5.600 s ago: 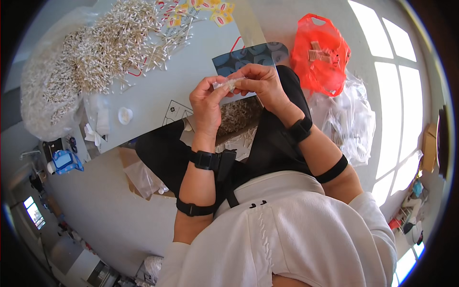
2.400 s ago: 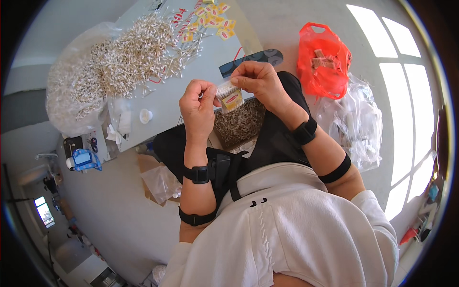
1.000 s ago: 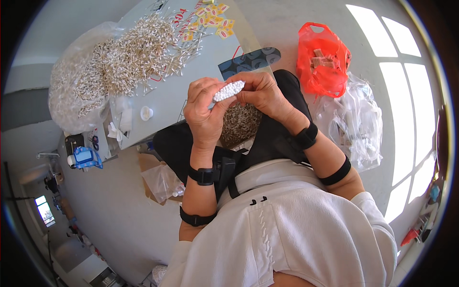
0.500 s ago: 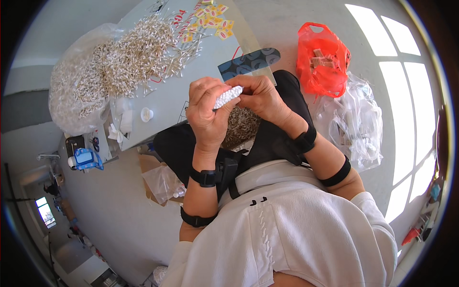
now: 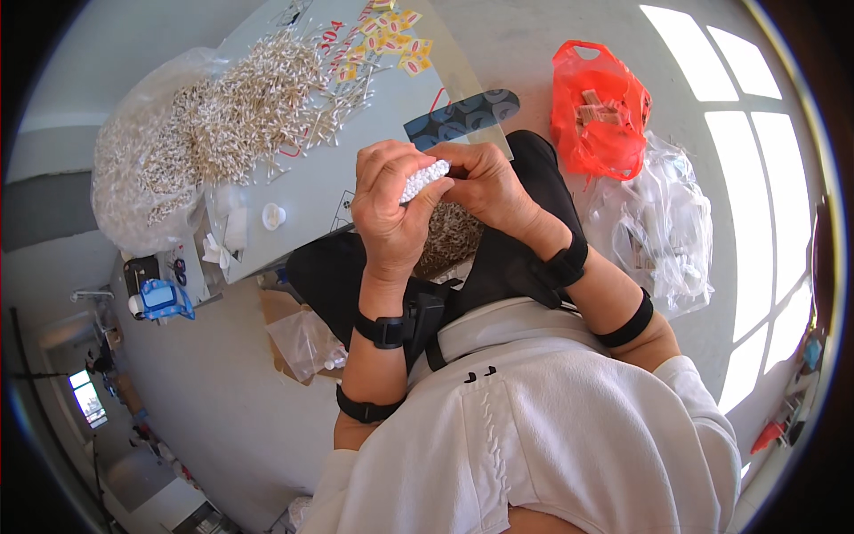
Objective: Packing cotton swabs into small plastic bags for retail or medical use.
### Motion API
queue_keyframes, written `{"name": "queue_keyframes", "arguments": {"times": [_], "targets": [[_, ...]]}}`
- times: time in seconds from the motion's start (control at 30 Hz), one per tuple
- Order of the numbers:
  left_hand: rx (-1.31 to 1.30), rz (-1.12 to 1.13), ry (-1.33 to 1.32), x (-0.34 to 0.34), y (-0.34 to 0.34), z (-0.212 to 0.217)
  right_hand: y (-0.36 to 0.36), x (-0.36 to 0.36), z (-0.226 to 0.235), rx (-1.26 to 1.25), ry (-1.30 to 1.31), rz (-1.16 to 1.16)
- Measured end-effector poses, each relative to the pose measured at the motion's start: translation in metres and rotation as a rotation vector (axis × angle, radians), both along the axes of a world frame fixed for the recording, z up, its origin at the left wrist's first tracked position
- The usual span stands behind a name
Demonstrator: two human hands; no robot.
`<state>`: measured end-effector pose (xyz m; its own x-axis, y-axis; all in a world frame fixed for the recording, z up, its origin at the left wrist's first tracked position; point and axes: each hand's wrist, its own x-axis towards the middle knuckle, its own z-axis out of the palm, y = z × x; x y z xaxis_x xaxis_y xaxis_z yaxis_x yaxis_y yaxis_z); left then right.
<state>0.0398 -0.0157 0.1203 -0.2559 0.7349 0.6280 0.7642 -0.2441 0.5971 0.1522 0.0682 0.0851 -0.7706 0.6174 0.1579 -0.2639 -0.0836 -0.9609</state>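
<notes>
A packed bundle of cotton swabs (image 5: 424, 182) shows its round white tips between my hands, above my lap. My left hand (image 5: 389, 200) wraps round it from the left, thumb below and fingers over the top. From the right, my right hand (image 5: 492, 184) is closed in a pinch at the bundle's right edge, its fingertips partly hidden. Below my hands, a mass of loose cotton swabs (image 5: 452, 233) lies between my knees; what holds it is mostly covered.
Loose cotton swabs (image 5: 258, 98) heap on the table (image 5: 307, 200), spilling from a clear bag (image 5: 120, 178). Yellow-and-white labels (image 5: 391, 40), a patterned dark blue pad (image 5: 463, 117) and a small white round container (image 5: 273, 214) are there too. A red plastic bag (image 5: 600, 111) and clear bags (image 5: 667, 231) lie right.
My right fingertips have shifted a little and cover more of the bundle's right end. My left hand has moved slightly to the right, still round the bundle.
</notes>
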Motion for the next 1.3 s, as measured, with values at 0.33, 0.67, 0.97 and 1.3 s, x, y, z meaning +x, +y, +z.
{"name": "queue_keyframes", "arguments": {"times": [0.33,0.67,0.97,1.3], "targets": [[-0.089,-0.076,-0.48,-0.002,-0.007,-0.005,0.002,0.001,0.003,0.157,-0.102,-0.139],[-0.098,-0.15,-0.927,0.006,-0.003,-0.016,0.001,0.001,0.005,0.249,-0.14,-0.233],[-0.072,-0.257,-0.957,-0.005,-0.006,-0.023,0.009,0.003,-0.002,-0.068,-0.035,-0.038],[-0.219,-0.282,-0.877,-0.002,-0.013,-0.011,0.015,0.006,-0.007,-0.081,-0.02,0.08]]}}
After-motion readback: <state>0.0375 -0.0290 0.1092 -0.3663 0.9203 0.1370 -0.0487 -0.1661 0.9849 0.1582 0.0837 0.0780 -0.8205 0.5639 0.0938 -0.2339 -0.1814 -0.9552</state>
